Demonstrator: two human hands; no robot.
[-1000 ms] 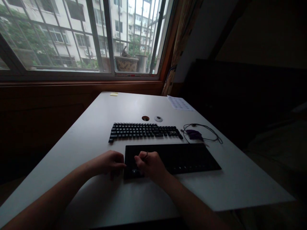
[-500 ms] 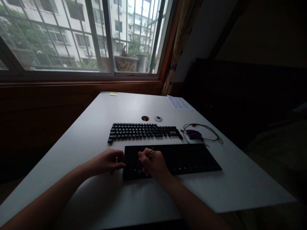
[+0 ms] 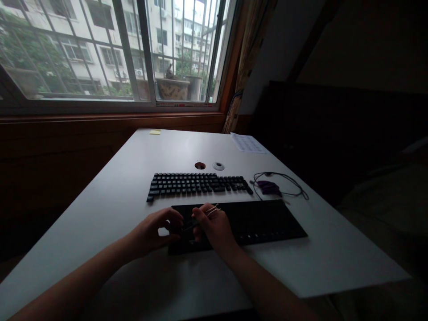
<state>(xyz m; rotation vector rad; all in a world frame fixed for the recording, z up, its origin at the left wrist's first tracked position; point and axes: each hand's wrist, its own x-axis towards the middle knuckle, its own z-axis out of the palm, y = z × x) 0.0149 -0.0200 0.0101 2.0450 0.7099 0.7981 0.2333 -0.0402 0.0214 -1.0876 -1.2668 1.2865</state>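
My right hand is closed around a keycap puller, whose thin bent wire prongs stick out above the fingers. The puller's dark other end points toward my left hand. The left thumb and fingers curve into a pinch at that end; whatever is between the fingertips is too dark to make out. Beneath both hands lies a black keyboard base, with a few small light marks along its near edge. Behind it, loose black keycaps are laid out in rows like a keyboard.
On the white table, a coiled black cable and a purple cloth-like item lie at the right. A printed sheet, a yellow sticky note, a cable hole and its round cover are farther back.
My left hand has moved right, over the keyboard base, up to the right fingers. The puller has turned in my right hand, its prongs now pointing right. The view has shifted slightly.
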